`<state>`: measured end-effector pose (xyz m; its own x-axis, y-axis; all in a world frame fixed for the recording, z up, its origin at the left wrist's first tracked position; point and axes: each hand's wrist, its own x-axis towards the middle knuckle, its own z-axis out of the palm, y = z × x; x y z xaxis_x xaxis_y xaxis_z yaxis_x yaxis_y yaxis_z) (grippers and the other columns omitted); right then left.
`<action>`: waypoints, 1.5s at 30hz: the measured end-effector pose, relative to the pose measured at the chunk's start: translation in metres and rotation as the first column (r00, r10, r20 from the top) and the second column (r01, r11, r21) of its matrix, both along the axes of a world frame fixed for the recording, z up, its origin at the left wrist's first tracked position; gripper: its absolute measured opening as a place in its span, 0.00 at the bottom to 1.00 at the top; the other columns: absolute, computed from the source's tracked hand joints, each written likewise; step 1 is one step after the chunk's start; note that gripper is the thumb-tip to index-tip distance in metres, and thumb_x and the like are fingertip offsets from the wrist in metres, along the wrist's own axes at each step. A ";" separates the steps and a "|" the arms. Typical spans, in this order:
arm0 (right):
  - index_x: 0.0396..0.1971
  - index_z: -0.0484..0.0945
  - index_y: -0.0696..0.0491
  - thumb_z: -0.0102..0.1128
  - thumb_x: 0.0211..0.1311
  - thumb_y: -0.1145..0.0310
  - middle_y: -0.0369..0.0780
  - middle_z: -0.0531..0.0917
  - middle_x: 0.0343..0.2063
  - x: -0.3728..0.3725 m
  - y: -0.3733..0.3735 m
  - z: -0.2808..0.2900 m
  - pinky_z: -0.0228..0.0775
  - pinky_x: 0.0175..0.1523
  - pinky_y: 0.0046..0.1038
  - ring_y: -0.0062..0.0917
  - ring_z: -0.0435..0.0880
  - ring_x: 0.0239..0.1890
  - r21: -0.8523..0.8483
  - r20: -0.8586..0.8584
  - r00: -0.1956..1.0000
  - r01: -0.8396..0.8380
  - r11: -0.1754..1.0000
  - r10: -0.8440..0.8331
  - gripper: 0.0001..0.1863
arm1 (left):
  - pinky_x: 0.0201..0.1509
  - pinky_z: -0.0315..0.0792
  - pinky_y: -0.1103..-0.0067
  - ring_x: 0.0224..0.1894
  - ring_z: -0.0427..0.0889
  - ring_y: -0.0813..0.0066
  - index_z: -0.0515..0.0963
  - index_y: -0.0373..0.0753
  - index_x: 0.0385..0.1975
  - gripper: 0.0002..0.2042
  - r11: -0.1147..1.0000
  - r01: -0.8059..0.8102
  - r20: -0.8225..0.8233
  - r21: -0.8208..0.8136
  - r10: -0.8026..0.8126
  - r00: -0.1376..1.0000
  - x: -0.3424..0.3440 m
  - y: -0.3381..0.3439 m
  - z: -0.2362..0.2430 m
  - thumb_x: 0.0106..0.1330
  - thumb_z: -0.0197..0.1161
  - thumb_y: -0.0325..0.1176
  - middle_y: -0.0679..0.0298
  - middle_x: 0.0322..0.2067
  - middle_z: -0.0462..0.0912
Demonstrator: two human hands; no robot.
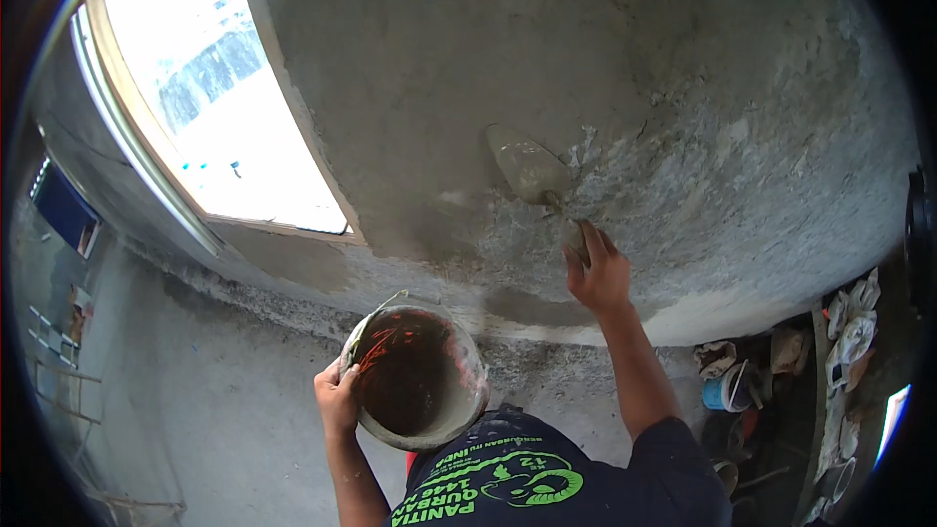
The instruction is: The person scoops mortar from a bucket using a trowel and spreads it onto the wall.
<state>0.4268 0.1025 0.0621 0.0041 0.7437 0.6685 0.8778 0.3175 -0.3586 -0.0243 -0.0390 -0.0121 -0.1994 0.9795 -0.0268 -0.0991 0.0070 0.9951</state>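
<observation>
My right hand [597, 271] grips the handle of a mud-coated trowel [527, 164], whose blade lies against the grey plastered wall [410, 78], over a patchy, lighter, rougher area. My left hand [338, 392] holds the left rim of a round bucket [467, 385] at my waist, fingers wrapped at its edge beside the thin handle. The bucket is crusted with grey, with reddish-orange marks inside around a dark brown, muddy interior.
A bright window opening [224, 98] with a wooden frame is at upper left, a blue panel [61, 207] and railings at far left. Grey floor [220, 390] lies below. At lower right are a blue bucket [720, 388], sacks [849, 332] and piled items along a ledge.
</observation>
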 end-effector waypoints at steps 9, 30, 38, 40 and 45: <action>0.65 0.78 0.48 0.65 0.69 0.57 0.50 0.87 0.51 -0.025 -0.034 -0.074 0.87 0.41 0.41 0.46 0.92 0.39 -0.332 0.354 0.933 0.065 0.941 0.061 0.26 | 0.51 0.77 0.80 0.43 0.83 0.80 0.84 0.22 0.53 0.15 0.999 -0.021 0.006 0.038 0.021 1.000 -0.011 -0.003 0.022 0.71 0.61 0.22 0.64 0.44 0.89; 0.62 0.79 0.54 0.81 0.55 0.53 0.50 0.89 0.50 -0.046 -0.167 -0.199 0.78 0.61 0.43 0.44 0.88 0.56 -0.806 -0.326 0.894 -0.093 0.585 -0.307 0.37 | 0.46 0.74 0.78 0.37 0.77 0.82 0.85 0.26 0.44 0.13 0.993 0.095 -0.326 0.068 -0.068 0.943 -0.061 0.011 0.019 0.67 0.65 0.30 0.70 0.33 0.83; 0.55 0.79 0.56 0.81 0.55 0.63 0.43 0.85 0.45 -0.066 -0.183 -0.101 0.76 0.56 0.36 0.29 0.83 0.51 -0.771 -0.560 0.778 -0.364 0.522 -0.285 0.29 | 0.36 0.65 0.82 0.32 0.68 0.87 0.83 0.26 0.44 0.10 0.993 0.120 -0.267 0.016 -0.111 0.957 -0.039 0.033 0.053 0.68 0.65 0.27 0.76 0.28 0.73; 0.54 0.80 0.56 0.80 0.55 0.63 0.44 0.86 0.46 -0.072 -0.175 -0.072 0.76 0.57 0.37 0.33 0.84 0.52 -0.760 -0.551 0.810 -0.385 0.523 -0.203 0.28 | 0.34 0.63 0.81 0.31 0.67 0.87 0.82 0.26 0.43 0.10 0.982 0.188 -0.257 -0.017 -0.186 0.948 -0.034 0.040 0.052 0.68 0.65 0.26 0.77 0.28 0.73; 0.50 0.85 0.56 0.77 0.56 0.62 0.51 0.86 0.51 -0.084 -0.161 -0.028 0.77 0.60 0.43 0.49 0.84 0.56 -0.749 -0.296 0.940 -0.338 0.569 0.168 0.23 | 0.35 0.65 0.81 0.32 0.69 0.85 0.81 0.23 0.39 0.08 0.965 0.252 -0.342 0.073 -0.213 0.915 -0.020 0.046 0.056 0.66 0.66 0.24 0.72 0.30 0.76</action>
<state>0.3425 -0.0586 0.0342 -0.2187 0.9621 -0.1629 0.7027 0.0395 -0.7103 -0.0442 0.0071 0.0438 0.0558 0.9919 0.1144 0.2237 -0.1241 0.9667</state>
